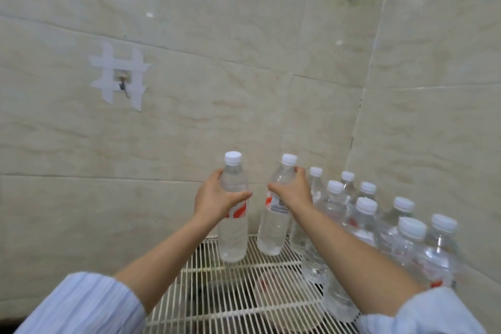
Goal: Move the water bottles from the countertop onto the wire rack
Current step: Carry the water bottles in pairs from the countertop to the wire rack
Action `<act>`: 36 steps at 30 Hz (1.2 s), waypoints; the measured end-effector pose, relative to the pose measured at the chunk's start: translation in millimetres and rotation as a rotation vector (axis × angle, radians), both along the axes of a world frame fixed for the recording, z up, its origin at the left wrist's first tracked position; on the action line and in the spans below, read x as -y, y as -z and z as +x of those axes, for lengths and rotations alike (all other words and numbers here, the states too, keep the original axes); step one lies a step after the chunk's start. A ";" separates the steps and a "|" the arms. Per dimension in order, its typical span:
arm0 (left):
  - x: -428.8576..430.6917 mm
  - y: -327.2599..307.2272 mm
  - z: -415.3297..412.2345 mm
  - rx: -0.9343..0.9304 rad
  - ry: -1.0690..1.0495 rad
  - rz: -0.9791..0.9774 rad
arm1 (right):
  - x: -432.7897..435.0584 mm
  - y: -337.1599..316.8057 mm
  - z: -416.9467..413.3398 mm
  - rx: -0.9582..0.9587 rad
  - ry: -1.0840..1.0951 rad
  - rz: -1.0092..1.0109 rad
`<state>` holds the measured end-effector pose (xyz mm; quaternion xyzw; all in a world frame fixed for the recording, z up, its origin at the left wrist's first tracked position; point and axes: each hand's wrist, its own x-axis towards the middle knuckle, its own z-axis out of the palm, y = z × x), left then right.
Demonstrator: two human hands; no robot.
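Two clear water bottles with white caps and red-and-white labels are held over the white wire rack (238, 295). My left hand (215, 198) grips the left bottle (233, 233) at its label, upright, its base at the rack's far edge. My right hand (292, 192) grips the right bottle (273, 233) near its shoulder; this one leans to the right, with its base close to the rack wires. Whether either base touches the rack I cannot tell. Several more bottles (366, 214) stand packed on the rack's right side, by the corner.
Beige tiled walls meet in a corner (357, 122) behind the standing bottles. A taped-on hook (122, 84) sticks out of the left wall. Below the rack wires a dark space and a pale round object (282, 290) show through. Light blue striped sleeves cover both upper arms.
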<state>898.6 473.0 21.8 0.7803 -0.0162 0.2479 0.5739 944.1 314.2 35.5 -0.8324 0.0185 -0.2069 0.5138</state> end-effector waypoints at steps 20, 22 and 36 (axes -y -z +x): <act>25.2 24.6 93.4 -0.074 0.145 0.171 | 22.0 27.5 67.0 -0.152 0.038 -0.099; 23.7 27.8 94.3 -0.072 0.170 0.165 | 20.0 29.4 66.9 -0.145 0.046 -0.113; 18.4 36.2 74.8 -0.155 0.203 0.020 | 19.8 37.4 17.7 -0.176 0.048 -0.326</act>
